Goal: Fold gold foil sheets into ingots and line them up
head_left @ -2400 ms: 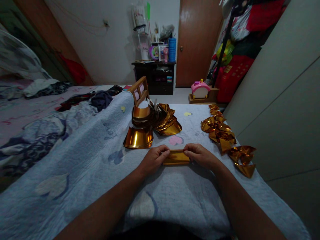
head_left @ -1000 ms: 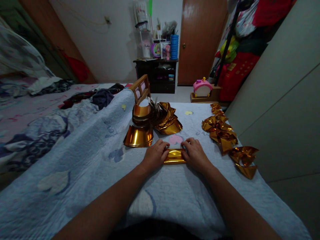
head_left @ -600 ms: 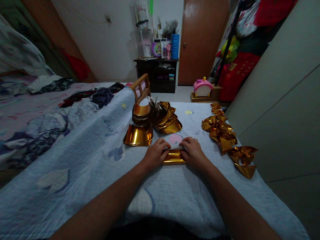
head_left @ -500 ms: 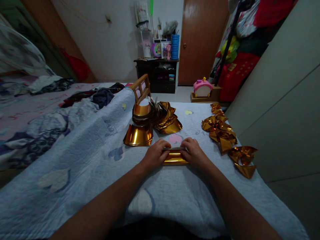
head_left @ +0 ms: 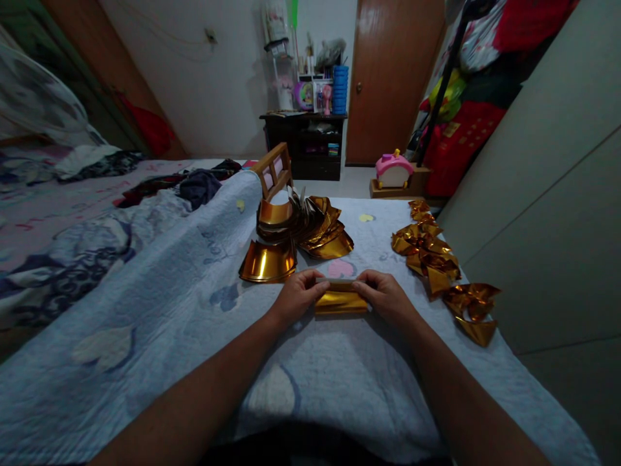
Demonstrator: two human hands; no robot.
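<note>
A sheet of shiny gold foil paper (head_left: 340, 302) is held out in front of me, its far edge turned over to a dull greyish strip. My left hand (head_left: 299, 296) pinches that edge at its left end. At the right end my right hand (head_left: 383, 292) pinches it between thumb and fingers. Beyond my hands lie stacks of curved gold foil sheets (head_left: 268, 262), with more fanned sheets (head_left: 323, 230) behind. Along the right side sit several folded gold foil pieces (head_left: 429, 252), crumpled in shape, and a nearer one (head_left: 473, 307) close to the edge.
The light blue quilted cover (head_left: 194, 362) spreads under everything, raised on the left. A wooden frame (head_left: 274, 169) stands behind the foil stacks. A pale cabinet (head_left: 548, 259) rises along the right edge. Rumpled clothes (head_left: 198, 186) lie to the left; a pink toy (head_left: 394, 169) is farther back.
My fingers have shifted along the far edge of the foil sheet, thumbs now on top. The turned-over strip shows wider and the gold face looks flatter and more creased.
</note>
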